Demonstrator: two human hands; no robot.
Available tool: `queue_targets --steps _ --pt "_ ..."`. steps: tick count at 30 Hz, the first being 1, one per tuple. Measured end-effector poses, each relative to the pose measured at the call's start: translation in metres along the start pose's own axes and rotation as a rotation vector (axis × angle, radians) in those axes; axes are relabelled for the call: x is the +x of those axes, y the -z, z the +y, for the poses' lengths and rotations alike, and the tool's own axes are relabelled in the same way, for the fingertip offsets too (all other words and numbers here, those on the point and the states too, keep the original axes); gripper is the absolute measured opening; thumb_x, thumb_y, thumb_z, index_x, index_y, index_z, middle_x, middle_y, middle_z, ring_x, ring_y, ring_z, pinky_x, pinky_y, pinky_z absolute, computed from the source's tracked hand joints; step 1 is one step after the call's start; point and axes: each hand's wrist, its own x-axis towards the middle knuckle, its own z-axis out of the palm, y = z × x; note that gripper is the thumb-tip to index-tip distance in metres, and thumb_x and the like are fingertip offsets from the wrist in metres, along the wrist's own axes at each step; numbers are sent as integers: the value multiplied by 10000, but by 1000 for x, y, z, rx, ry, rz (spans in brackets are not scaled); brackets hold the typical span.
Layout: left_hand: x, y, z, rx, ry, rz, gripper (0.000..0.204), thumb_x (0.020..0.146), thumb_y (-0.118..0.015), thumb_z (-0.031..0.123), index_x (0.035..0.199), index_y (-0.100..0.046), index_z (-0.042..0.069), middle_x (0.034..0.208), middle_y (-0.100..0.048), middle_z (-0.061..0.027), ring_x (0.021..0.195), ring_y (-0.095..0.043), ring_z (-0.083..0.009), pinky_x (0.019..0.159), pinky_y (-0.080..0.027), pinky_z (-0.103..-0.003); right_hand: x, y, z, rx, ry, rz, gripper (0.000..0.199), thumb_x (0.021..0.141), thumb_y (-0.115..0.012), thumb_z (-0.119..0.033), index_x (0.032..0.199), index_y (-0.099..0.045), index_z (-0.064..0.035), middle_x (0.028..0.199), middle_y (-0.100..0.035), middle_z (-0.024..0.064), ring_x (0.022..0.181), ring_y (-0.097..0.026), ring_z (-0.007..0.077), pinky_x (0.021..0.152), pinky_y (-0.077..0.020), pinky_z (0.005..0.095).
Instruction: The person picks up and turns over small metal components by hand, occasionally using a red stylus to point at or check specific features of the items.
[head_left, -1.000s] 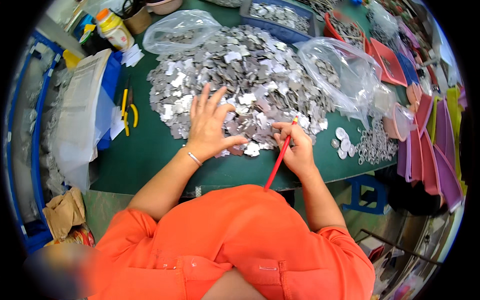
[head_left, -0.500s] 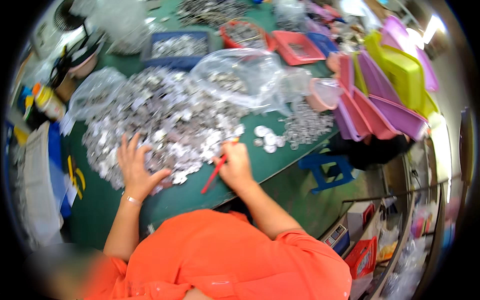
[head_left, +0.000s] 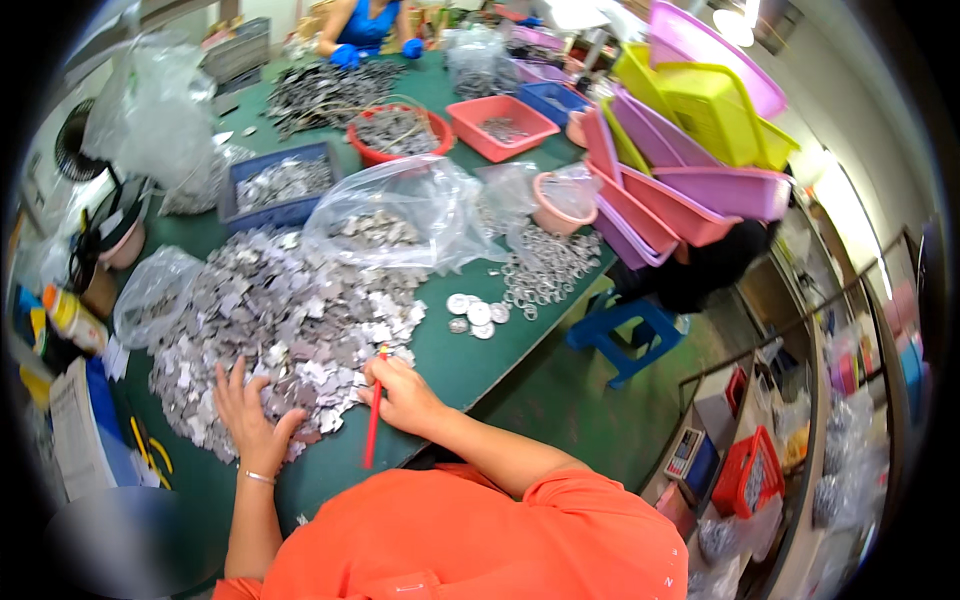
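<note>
2 bare hands work at the near edge of a big heap of small grey metal pieces, which lies on a green table and serves as the landmark here. Far left of the heap, at the table's edge, stand a bottle with an orange cap and a white booklet, with yellow-handled pliers just beside the booklet. Left of the heap's upper part sits a small clear bag with a few pieces inside. The left hand lies flat on the heap's near left corner, fingers spread apart and pressed onto the pieces; a thin bracelet rings its wrist. Behind the heap, a blue crate holds more metal pieces, and a large clear plastic bag rests against the heap's far right side. The right hand sits at the heap's near right corner, well apart from the left, fingers closed around a red stick that points down towards the person's orange shirt; its upper tip touches the heap's edge. Right of the heap, a few round silver discs lie on bare table, and further right spreads a pile of metal rings. Beyond these, tilted pink and purple trays lean in a row, with a blue stool on the floor below them. Far behind the heap, another person wearing blue gloves works at a second pile.
</note>
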Motion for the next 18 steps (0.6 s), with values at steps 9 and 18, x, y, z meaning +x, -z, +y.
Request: queue_targets --steps 9,18 --pt "1 5 1 -39 25 -10 531 648 -699 445 1021 -530 106 1335 -355 -141 1289 -211 -398 1013 -162 -557 12 30 14 -175 2 175 217 718 -677 -109 829 -503 -40 913 -591 141 853 -542 319 750 -433 388" --pt "1 0 -3 -44 40 -21 566 625 -720 457 1034 -541 110 1337 -359 -129 1288 -212 -395 1018 -160 -551 -4 17 11 -126 103 85 189 671 -656 9 792 -516 -31 938 -611 180 926 -552 342 841 -416 396"
